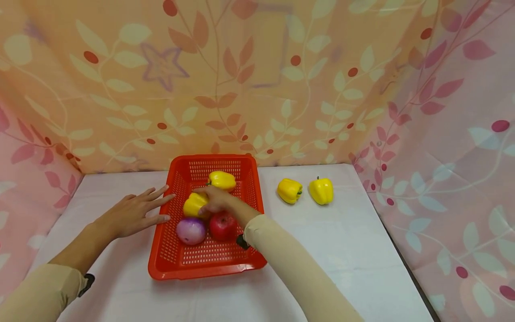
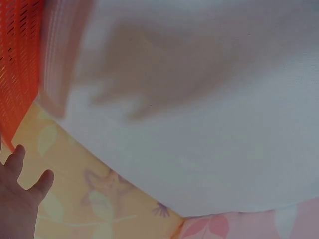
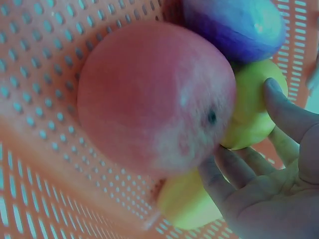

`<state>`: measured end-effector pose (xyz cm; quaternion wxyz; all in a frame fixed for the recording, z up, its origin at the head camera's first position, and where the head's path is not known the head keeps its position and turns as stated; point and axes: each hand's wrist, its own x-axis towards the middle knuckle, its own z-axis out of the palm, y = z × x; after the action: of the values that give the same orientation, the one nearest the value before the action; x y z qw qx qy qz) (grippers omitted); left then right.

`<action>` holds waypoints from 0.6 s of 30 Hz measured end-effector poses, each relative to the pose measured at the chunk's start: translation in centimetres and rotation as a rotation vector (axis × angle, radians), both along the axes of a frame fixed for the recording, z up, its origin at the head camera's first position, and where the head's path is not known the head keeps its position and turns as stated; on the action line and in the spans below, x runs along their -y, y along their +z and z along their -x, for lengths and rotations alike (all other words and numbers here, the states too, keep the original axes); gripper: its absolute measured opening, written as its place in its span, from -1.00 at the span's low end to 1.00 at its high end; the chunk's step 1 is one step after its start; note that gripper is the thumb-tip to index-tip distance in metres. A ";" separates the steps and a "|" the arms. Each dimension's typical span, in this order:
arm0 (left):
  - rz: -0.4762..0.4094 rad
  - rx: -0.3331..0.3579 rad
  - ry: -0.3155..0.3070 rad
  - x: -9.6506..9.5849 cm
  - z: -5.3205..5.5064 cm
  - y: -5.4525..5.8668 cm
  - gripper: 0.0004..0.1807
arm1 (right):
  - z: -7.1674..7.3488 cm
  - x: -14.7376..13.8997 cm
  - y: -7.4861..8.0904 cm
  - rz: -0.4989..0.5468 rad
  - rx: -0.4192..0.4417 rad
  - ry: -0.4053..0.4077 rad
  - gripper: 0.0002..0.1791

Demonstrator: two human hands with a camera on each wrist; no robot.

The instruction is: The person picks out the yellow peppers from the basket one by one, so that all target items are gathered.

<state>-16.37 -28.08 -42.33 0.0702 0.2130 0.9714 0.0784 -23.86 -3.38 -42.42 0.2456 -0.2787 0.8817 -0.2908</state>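
A red plastic basket (image 1: pixel 211 275) holds two yellow bell peppers, a red apple (image 1: pixel 223 226) and a rounded purple-and-pale vegetable (image 1: pixel 191 231). My right hand (image 1: pixel 217 200) reaches into it and grips the nearer bell pepper (image 1: pixel 194 205); in the right wrist view the thumb lies on one side of that pepper (image 3: pixel 251 107) and the fingers curl at the other. Behind this hand lies the second bell pepper (image 1: pixel 222 180). Fingers spread, my left hand (image 1: pixel 134 212) is at the basket's left rim and holds nothing.
Two more yellow bell peppers, one (image 1: pixel 289 191) lying on its side and one (image 1: pixel 321 191) with its stem up, are on the white table (image 1: pixel 334 250) right of the basket. Patterned cloth (image 1: pixel 257 80) hangs at the back and both sides.
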 end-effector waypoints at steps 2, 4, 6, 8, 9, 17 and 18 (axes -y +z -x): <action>0.001 0.002 0.002 0.0 0.0 0.0 -0.21 | 0.0 -0.2 0.5 -0.012 -0.001 -0.011 -0.27; 0.002 0.007 0.005 -0.1 0.0 0.1 -0.21 | 0.1 -0.5 1.1 -0.024 -0.007 -0.018 -0.28; 0.003 0.008 0.006 -0.1 0.0 0.1 -0.21 | 0.2 -0.8 1.5 -0.026 -0.013 -0.014 -0.29; 0.004 0.008 0.005 -0.1 0.0 0.1 -0.21 | 0.3 -1.1 2.0 -0.024 -0.025 -0.009 -0.29; 0.006 0.007 0.004 -0.1 0.0 0.1 -0.21 | 0.4 -1.3 2.3 -0.028 -0.037 -0.006 -0.28; 0.020 0.004 0.003 -0.2 0.0 0.2 -0.20 | 0.3 -3.5 4.2 -0.015 -0.085 -0.007 -0.28; 0.020 0.003 0.002 -0.2 0.0 0.2 -0.20 | 0.3 -3.9 4.4 -0.001 -0.091 -0.006 -0.28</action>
<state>-16.34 -27.89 -42.17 0.0736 0.2111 0.9722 0.0692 -24.15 0.49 -37.97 0.2046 -0.2887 0.8930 -0.2780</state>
